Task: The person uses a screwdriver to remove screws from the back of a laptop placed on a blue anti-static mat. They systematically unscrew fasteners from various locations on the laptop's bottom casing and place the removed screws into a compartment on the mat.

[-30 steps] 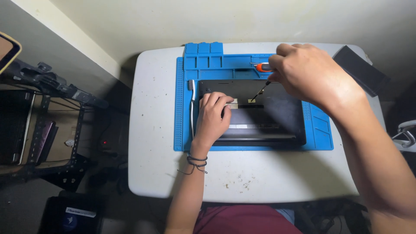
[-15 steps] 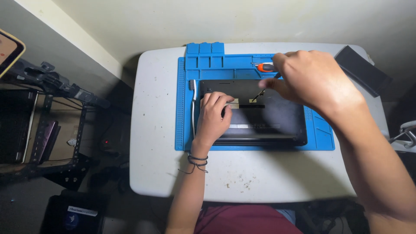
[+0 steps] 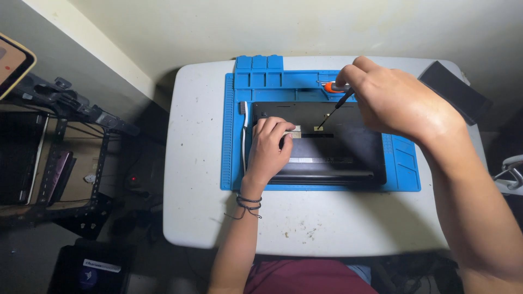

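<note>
A dark laptop lies bottom-up on a blue work mat, which covers the middle of a white table; the laptop's long axis runs left to right across the view, parallel to the table's near edge. The left hand rests flat on the laptop's left part, fingers curled loosely, fingertips touching a small pale component on the base. The right hand is closed around a screwdriver with an orange collar near the grip. The screwdriver's shaft slants from the hand at upper right down to lower left, and its tip points at a small pale square on the laptop, just beside the left fingertips; whether the tip touches it cannot be told. A white strip-like tool lies on the mat along the laptop's left edge, its long axis running away from the person. A dark flat object sits at the table's far right corner.
</note>
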